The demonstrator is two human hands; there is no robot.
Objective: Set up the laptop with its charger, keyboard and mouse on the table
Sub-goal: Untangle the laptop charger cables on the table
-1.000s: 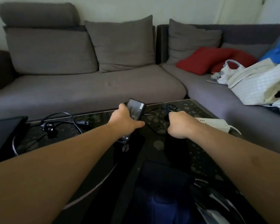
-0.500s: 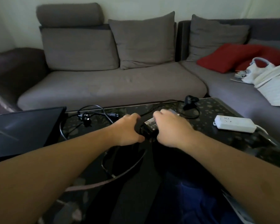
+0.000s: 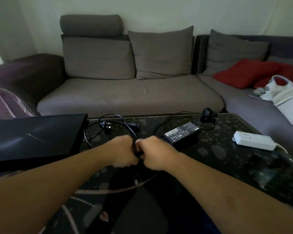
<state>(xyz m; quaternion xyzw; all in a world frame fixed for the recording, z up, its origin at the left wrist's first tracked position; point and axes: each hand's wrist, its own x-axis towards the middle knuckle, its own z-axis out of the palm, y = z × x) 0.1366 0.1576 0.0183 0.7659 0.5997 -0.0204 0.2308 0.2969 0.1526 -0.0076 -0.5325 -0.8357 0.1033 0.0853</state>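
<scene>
We work at a dark glass table (image 3: 227, 159) with a mottled pattern, set in front of a grey corner sofa (image 3: 130, 97).

Hands: Our left hand (image 3: 123, 152) and right hand (image 3: 152, 153) meet knuckle to knuckle near the middle of the table. Both are curled into fists around a black cable (image 3: 136, 149) that passes between them. The left hand grips the cable on its left side; the right hand grips it on its right side. What exactly sits inside the two fists is hidden by the fingers.

Charger: The black charger brick (image 3: 182, 132) lies flat on the table, label side up, just beyond the right hand. It is tilted diagonally, with its far end pointing toward the sofa. A thin lead runs from that far end to a black plug (image 3: 208, 114) resting at the table's far edge.

Power cord: A second black cord loops across the table behind the left hand. Its pronged mains plug (image 3: 106, 125) lies on the glass beside the laptop.

Laptop: The black laptop (image 3: 34, 137) sits closed on the left part of the table, lid up, well apart from the charger brick.

Other items: A white power strip (image 3: 254, 141) lies on the right part of the table, near the right edge. On the sofa we see a red cushion (image 3: 247, 72) and a white bag (image 3: 276, 88) at the right end.
</scene>
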